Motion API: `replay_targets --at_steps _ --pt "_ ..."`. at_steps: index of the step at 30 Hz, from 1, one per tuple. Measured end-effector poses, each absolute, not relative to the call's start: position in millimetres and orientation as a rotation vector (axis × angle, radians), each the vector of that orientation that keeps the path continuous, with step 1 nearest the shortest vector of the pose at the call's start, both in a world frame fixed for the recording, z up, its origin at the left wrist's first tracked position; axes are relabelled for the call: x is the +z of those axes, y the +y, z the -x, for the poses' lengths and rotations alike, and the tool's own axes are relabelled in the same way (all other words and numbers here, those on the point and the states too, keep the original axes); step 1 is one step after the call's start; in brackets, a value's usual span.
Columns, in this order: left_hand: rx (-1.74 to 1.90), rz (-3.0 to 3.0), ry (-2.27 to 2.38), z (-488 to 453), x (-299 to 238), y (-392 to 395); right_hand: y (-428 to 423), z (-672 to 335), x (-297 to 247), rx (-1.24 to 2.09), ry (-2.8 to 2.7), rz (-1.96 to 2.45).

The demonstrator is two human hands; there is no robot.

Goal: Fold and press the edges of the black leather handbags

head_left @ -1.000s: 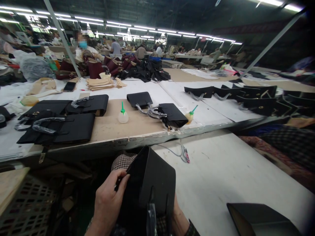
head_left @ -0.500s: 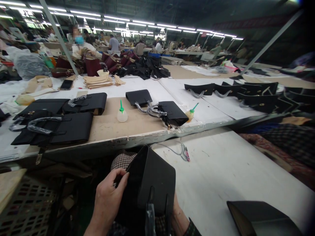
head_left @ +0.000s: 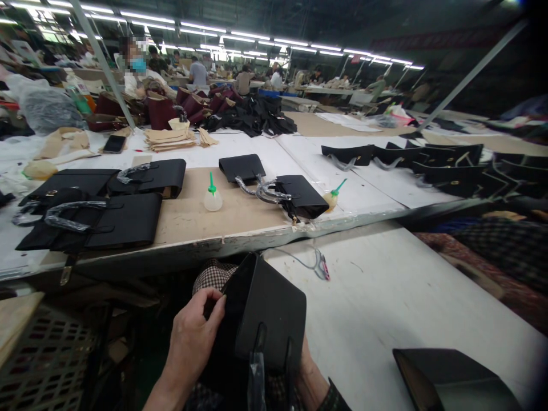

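Over my lap hangs a black handbag (head_left: 274, 308), tilted, with its opening facing left and a plastic-wrapped handle (head_left: 257, 371) dangling toward me. My left hand (head_left: 194, 325) pinches the bag's edge on the left between thumb and forefinger. Behind the bag's right side is my right hand (head_left: 309, 365); only the wrist and part of the palm show, and its fingers are hidden by the bag. Another black bag piece (head_left: 454, 379) lies at the lower right on the white table.
Several black handbags (head_left: 124, 222) lie on the bench ahead. A glue bottle with a green nozzle (head_left: 213, 198) stands among them, a second bottle (head_left: 331, 200) to its right. A cord with a pink end (head_left: 324, 267) lies on the white table (head_left: 363, 308). A plastic crate (head_left: 47, 354) sits lower left.
The bag has turned slightly, its handle swinging a little to the left. My left hand has shifted slightly and still pinches the edge.
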State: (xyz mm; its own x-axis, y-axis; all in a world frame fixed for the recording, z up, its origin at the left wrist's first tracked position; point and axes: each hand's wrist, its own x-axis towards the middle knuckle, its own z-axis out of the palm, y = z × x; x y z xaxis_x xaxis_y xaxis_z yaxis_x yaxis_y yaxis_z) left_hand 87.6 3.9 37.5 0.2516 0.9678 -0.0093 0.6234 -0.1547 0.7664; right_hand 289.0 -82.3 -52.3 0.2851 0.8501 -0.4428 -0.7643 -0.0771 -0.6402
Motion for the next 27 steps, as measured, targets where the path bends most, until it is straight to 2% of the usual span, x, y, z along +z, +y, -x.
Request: replay_targets --at_steps 9,19,27 --pt "0.857 -2.384 1.343 -89.9 10.9 -1.5 -80.8 -288.2 -59.5 1.395 0.062 0.824" --pt "0.737 -1.761 1.432 -88.6 34.1 -0.1 -85.6 -291.0 -68.6 1.305 -0.001 0.916" --pt "0.753 -1.871 1.435 -96.6 34.2 7.2 -84.9 -290.9 -86.1 1.225 -0.159 0.918"
